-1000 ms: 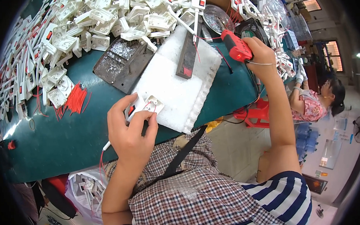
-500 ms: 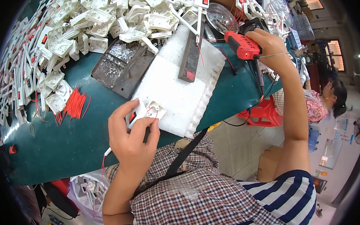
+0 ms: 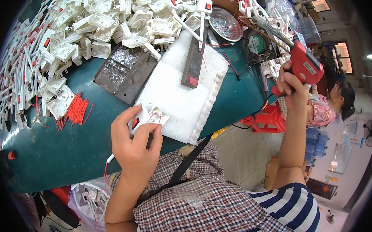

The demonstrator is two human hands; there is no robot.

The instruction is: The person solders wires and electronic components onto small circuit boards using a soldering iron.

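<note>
My left hand (image 3: pixel 133 145) holds a small white plastic switch housing (image 3: pixel 148 118) with a red button, resting on the near corner of a white foam pad (image 3: pixel 181 95). A thin red wire runs from the housing down past my wrist. My right hand (image 3: pixel 292 86) is raised off the table's right edge and grips a red pistol-shaped power tool (image 3: pixel 305 63), its long metal tip pointing up-left over the table.
A big heap of white plastic housings (image 3: pixel 86 25) covers the far side of the green table (image 3: pixel 50 155). Cut red wires (image 3: pixel 76 112), a dark metal tray (image 3: pixel 124 71), a dark bar (image 3: pixel 193 66), a round metal dish (image 3: pixel 225 25) and a small fan (image 3: pixel 257 44) lie about. Another person (image 3: pixel 331 105) sits at the right.
My right hand has swung the red tool rightward, away from the table. My left hand has stayed on the white housing at the pad's corner.
</note>
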